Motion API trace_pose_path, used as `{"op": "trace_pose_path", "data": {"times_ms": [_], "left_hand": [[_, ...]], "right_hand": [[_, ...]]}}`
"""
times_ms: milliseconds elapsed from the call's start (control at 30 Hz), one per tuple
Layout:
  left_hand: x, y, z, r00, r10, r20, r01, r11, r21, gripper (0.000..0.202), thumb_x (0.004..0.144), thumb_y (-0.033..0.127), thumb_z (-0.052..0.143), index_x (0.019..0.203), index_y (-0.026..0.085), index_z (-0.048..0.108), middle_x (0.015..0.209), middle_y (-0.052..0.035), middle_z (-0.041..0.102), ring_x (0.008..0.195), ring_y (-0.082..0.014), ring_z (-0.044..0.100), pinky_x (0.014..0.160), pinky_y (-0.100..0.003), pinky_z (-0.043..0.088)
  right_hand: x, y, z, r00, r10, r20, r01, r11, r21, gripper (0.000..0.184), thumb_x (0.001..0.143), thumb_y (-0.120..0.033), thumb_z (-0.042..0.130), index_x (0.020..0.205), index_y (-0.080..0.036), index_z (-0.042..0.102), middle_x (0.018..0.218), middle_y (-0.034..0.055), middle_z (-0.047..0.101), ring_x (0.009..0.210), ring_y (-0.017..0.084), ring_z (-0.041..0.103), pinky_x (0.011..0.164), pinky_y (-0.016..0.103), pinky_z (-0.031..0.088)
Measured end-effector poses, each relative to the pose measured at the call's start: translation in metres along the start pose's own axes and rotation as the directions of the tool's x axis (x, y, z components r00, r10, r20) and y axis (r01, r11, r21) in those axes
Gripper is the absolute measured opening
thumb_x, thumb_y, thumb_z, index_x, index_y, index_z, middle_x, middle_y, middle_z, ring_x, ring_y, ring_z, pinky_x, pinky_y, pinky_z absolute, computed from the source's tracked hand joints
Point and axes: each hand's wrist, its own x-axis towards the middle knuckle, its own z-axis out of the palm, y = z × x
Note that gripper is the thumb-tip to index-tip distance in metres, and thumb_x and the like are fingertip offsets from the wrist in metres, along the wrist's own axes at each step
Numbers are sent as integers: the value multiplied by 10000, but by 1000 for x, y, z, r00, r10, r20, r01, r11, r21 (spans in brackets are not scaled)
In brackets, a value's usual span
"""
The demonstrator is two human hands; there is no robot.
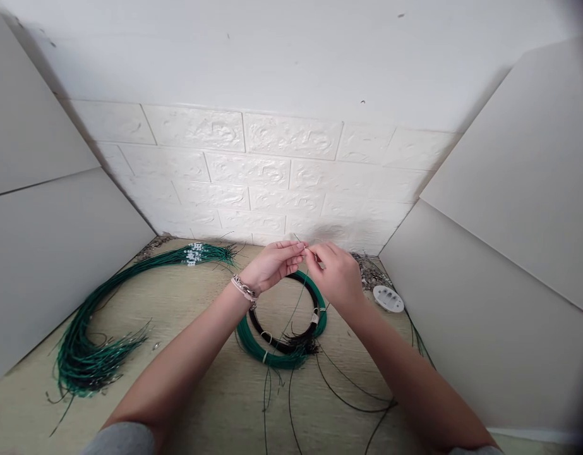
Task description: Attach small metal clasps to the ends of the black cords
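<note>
Both hands meet just above the far edge of the coil [282, 354], a ring of green and black wire lying flat on the table [196, 404]. The left hand [272, 265] has its fingers drawn together to a pinch, and the right hand [336, 273] is pinched likewise; the fingertips of the two all but touch. Between them they hold a thin wire [298, 297], whose dark strand drops from the pinch down across the coil's opening. Something tiny and pale sits at the pinch itself (too small to tell what it is). A bracelet [244, 288] circles the left wrist, right over the coil's left rim.

Left of the coil, well apart from it, a long bundle [102, 316] of green cut wires curves across the table, with white beads [194, 254] clustered near its far end. Right of the coil, near the wall panel, lies a small white dish [388, 298], and just behind it a heap of small grey metal bits [367, 268]. Loose dark strands [338, 392] trail from the coil toward the near edge of the table, between the forearms.
</note>
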Motion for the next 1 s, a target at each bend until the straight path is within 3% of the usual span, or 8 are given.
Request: {"op": "trace_pose_path", "data": {"times_ms": [200,333,433,667,833,1000], "left_hand": [[-1,5,2,996,72,-43,-72,997,4,108,741,171,643,814,93,631,676,-8,605,591,-41,549,542,-131,449],[-3,11,4,992,117,-55,-115,993,32,119,727,189,654,794,95,625,699,-6,601,584,-39,538,541,-135,445],[-4,11,4,989,131,-62,-127,990,54,127,727,208,652,778,96,619,676,1,586,574,-36,528,545,-138,441],[-2,8,4,990,124,-71,-121,992,35,151,710,203,664,799,89,621,663,4,576,560,-29,515,546,-138,432],[-3,9,7,990,110,-87,-102,991,92,227,698,163,661,905,86,608,631,6,566,539,-30,504,526,-139,415],[-3,9,10,987,128,-92,-113,982,152,220,647,134,683,834,125,567,579,38,536,506,-27,478,505,-144,380]], "right_hand": [[5,0,-7,984,109,139,-127,984,123,197,857,-267,412,819,-181,586,726,33,607,667,152,524,640,268,340],[7,-2,-9,927,256,275,-328,908,262,162,810,-267,432,739,-186,552,689,12,587,591,132,488,568,250,331],[8,-3,-9,885,299,358,-427,827,366,138,783,-277,450,734,-197,551,677,-11,585,564,116,477,559,237,340],[11,-5,-10,813,346,468,-556,700,448,158,746,-303,465,727,-190,573,625,-16,562,529,112,459,524,233,342],[12,-4,-10,791,357,497,-593,648,478,178,740,-315,469,732,-182,587,654,-7,576,575,119,483,553,238,358],[14,-3,-12,756,360,547,-636,601,483,198,736,-322,476,741,-171,605,680,3,595,612,129,505,564,244,367]]}}
